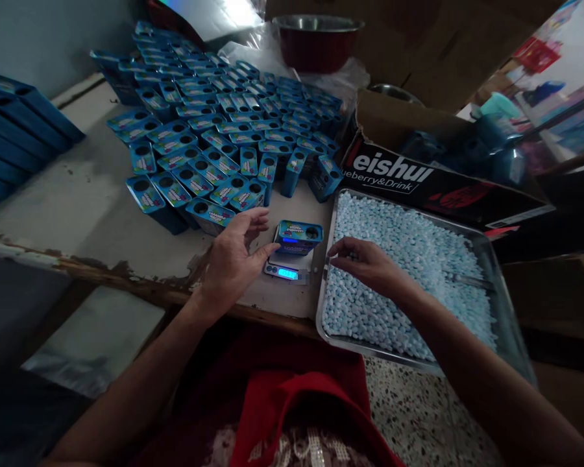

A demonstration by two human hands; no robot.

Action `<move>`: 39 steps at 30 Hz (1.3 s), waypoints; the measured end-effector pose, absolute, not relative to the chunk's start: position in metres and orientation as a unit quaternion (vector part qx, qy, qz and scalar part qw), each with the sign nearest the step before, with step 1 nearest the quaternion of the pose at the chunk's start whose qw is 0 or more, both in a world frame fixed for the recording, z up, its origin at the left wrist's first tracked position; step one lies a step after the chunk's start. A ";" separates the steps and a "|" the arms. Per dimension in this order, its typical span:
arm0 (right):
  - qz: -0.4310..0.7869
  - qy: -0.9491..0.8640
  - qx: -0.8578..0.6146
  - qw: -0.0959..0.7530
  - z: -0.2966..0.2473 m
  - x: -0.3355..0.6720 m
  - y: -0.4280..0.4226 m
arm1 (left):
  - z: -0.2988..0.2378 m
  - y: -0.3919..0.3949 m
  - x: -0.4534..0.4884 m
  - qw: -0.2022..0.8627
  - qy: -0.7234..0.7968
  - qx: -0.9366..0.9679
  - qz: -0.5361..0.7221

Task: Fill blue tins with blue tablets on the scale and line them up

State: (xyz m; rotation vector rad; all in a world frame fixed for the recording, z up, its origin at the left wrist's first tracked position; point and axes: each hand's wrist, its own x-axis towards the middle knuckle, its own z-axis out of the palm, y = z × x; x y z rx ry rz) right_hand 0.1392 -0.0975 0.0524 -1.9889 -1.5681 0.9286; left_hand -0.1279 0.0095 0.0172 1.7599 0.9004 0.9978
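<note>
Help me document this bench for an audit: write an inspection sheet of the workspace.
Surface: pale tabletop, front edge chipped and worn.
Job's things: blue container on a lit digital scale; metal tray of pale-blue pellets to the right.
Clutter: many more blue containers crowded behind and left of the scale; lettered carton behind the tray; dark red bowl at the back.
Hands: left hand open, thumb beside the scale's container; right hand over the tray's left side, grip unclear.
Cables: nothing seen.
Surroundings: speckled floor, grey wall.

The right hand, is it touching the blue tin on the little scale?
Apart. The head view shows a gap between the right hand and the blue tin on the little scale.
</note>
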 end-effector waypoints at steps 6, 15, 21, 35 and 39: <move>0.308 -0.617 -0.700 0.189 0.074 0.168 -0.111 | -0.010 0.025 -0.102 0.478 0.349 0.718 0.367; 0.607 -0.115 -0.502 0.605 0.032 0.122 -0.110 | 0.027 0.015 -0.070 0.204 0.141 0.884 0.396; 0.647 0.035 -0.361 0.670 0.036 0.112 -0.109 | 0.026 0.014 -0.044 0.103 0.049 0.908 0.402; 0.626 -0.021 -0.422 0.655 0.035 0.136 -0.123 | 0.013 0.009 -0.054 0.468 0.357 0.708 0.390; 0.558 -0.200 -0.490 0.639 0.046 0.137 -0.116 | 0.013 0.006 -0.073 0.518 0.358 0.693 0.352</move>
